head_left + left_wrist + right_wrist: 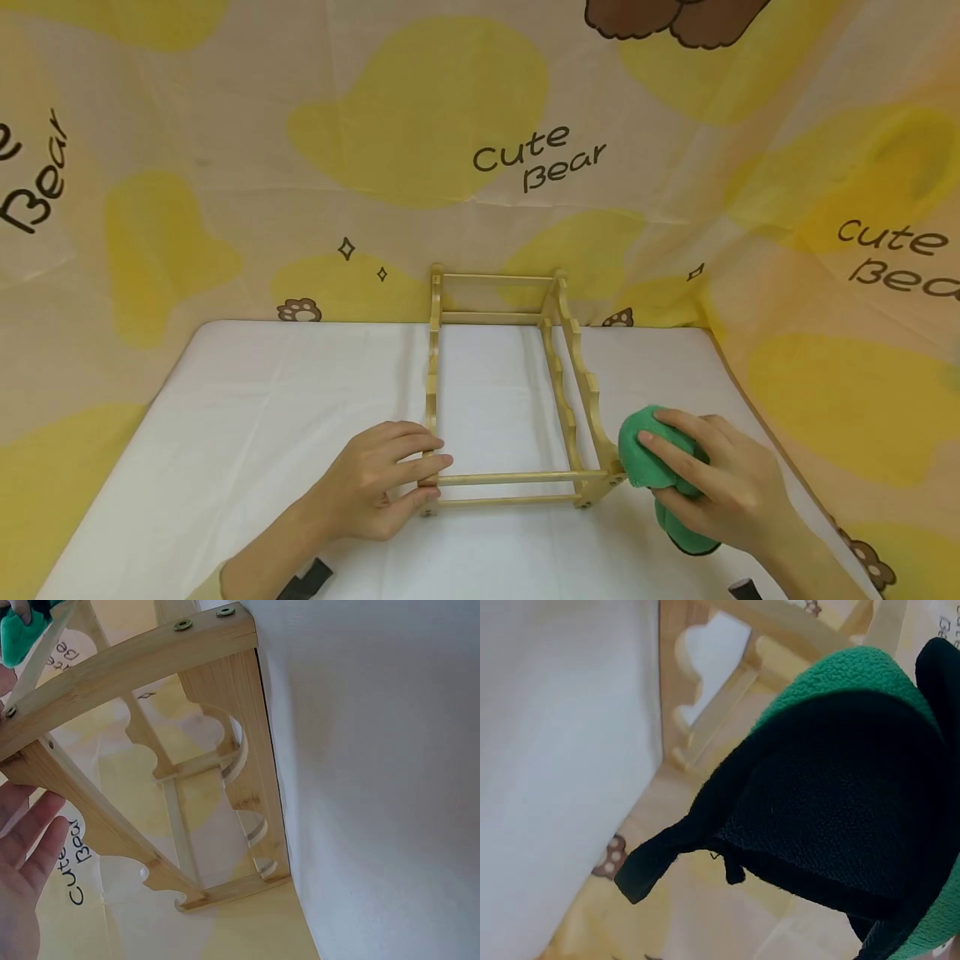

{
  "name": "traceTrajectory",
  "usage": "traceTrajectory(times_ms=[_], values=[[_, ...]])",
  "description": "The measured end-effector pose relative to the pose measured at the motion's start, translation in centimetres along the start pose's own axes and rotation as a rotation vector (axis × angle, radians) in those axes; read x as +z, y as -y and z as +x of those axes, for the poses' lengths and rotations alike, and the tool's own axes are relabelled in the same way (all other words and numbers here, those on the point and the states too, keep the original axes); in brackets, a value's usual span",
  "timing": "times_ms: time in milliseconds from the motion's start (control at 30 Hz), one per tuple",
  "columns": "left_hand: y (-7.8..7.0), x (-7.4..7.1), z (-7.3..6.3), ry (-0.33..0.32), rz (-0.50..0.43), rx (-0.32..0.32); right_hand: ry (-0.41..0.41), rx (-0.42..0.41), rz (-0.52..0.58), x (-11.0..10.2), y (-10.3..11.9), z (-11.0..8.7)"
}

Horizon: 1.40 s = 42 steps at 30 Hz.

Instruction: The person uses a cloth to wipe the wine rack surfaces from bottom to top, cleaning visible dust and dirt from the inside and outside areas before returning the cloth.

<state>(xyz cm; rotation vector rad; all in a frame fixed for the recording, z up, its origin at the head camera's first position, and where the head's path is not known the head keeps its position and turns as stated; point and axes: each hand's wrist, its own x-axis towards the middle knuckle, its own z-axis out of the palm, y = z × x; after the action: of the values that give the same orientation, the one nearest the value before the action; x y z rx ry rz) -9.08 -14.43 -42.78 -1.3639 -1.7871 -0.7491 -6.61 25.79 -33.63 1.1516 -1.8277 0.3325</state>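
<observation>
A light wooden rack [506, 478] with scalloped side rails stands on the white table, thin crossbars joining its sides. My left hand [378, 479] holds its near left corner, fingers across the side rail and thumb lower down. In the left wrist view, fingers [45, 840] of that hand show beside the scalloped rail [112, 817]. My right hand [723, 475] grips a bunched green cloth [645, 454] at the rack's near right corner. The right wrist view shows the cloth's dark underside [832, 802], dark edging and a hanging loop. Whether cloth and wood touch, I cannot tell.
The white table [300, 392] has rounded far corners. A yellow and cream printed curtain [420, 108] rises behind it and along both sides, close to the rack's far end. Dark straps [307, 579] show near the wrists at the bottom edge.
</observation>
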Motion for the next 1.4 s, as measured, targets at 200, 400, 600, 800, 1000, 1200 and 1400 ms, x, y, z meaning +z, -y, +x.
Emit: traceTrajectory(times_ms=[200,400,600,800,1000,1200,1400], values=[[-0.1,0.0,-0.1,0.003,0.005,-0.007,-0.018,-0.042,0.023,0.5,1.4,-0.1],[-0.1,-0.1,-0.1,0.014,0.007,-0.030,0.018,-0.075,0.038,0.7,2.8,-0.3],[-0.2,-0.1,-0.2,0.011,0.007,-0.029,-0.003,-0.124,0.111,1.5,4.0,-0.2],[-0.2,-0.2,-0.1,0.007,-0.001,-0.023,0.086,-0.109,0.154,2.4,4.9,-1.5],[-0.1,-0.1,-0.1,0.003,-0.006,-0.021,0.225,-0.082,0.164,3.7,5.5,-4.3],[-0.1,0.0,-0.2,0.001,-0.003,-0.025,0.419,-0.100,0.161,5.0,5.9,-6.2],[-0.2,0.0,-0.2,-0.001,-0.010,-0.027,0.527,-0.159,0.102,6.0,6.0,-7.0]])
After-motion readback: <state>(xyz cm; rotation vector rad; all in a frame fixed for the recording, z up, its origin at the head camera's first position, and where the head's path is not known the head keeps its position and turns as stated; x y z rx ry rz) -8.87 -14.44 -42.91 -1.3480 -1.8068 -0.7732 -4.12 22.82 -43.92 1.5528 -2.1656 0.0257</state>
